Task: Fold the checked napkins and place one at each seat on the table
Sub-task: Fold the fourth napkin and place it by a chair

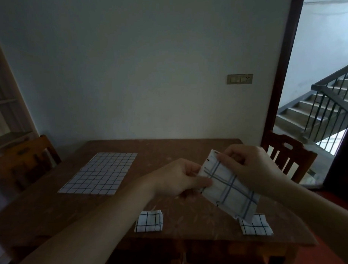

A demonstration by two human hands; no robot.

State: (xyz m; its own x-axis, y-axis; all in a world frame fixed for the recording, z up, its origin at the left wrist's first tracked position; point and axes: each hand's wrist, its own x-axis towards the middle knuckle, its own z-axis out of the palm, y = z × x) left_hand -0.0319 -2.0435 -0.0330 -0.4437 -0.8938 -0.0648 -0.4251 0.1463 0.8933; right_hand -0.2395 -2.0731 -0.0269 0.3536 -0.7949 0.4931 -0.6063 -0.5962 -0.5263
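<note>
Head view: left hand and right hand both pinch the napkin in the air; loose corners may slip, spoiling the fold.

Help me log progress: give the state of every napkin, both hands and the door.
Held napkin: partly folded, lifted off the table.
Left hand: pinching its left edge.
Right hand: gripping its top corner.
Flat napkin: unfolded.
Middle napkin: folded.
Right napkin: folded.
Doorway: open.

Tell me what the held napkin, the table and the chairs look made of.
Held napkin: thin woven cloth, matte; it creases and droops between left hand and right hand. Table: probably wood or laminate, brown, faintly patterned, low sheen. Chairs: likely varnished wood, slatted backs.
</note>
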